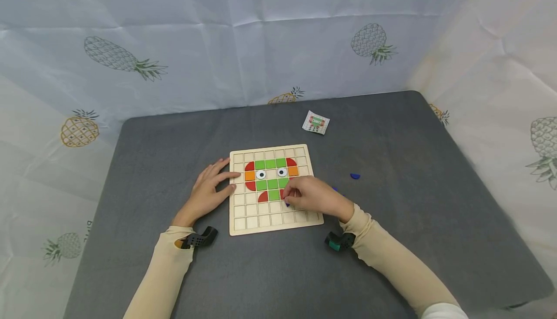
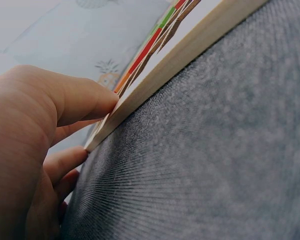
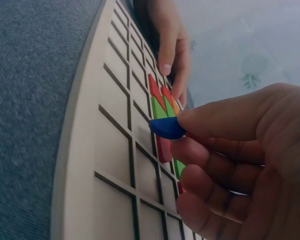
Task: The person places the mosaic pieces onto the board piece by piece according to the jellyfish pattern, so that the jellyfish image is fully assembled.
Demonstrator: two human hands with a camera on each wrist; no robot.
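A wooden grid board [image 1: 243, 211] lies on the table, with green squares [image 1: 272, 183], red quarter-round pieces [image 1: 263, 196], orange squares [image 1: 250, 176] and two eye pieces [image 1: 260, 174] set in its cells. Along the board's left edge rests my left hand [image 1: 204, 194], fingers spread and thumb touching the rim. My right hand [image 1: 314, 195] is over the board's lower right part. Between thumb and index finger it pinches a blue half-round piece [image 3: 167, 128], held above the cells in the right wrist view. That hand hides some of the red and green pieces in the head view.
Another blue half-round piece [image 1: 355, 176] lies on the dark grey table [image 1: 270, 275] to the right. Bits of blue [image 1: 334, 189] peek out behind my right hand. A small printed pattern card [image 1: 315, 123] sits beyond the board. Pineapple-print cloth [image 1: 243, 58] hangs behind the table.
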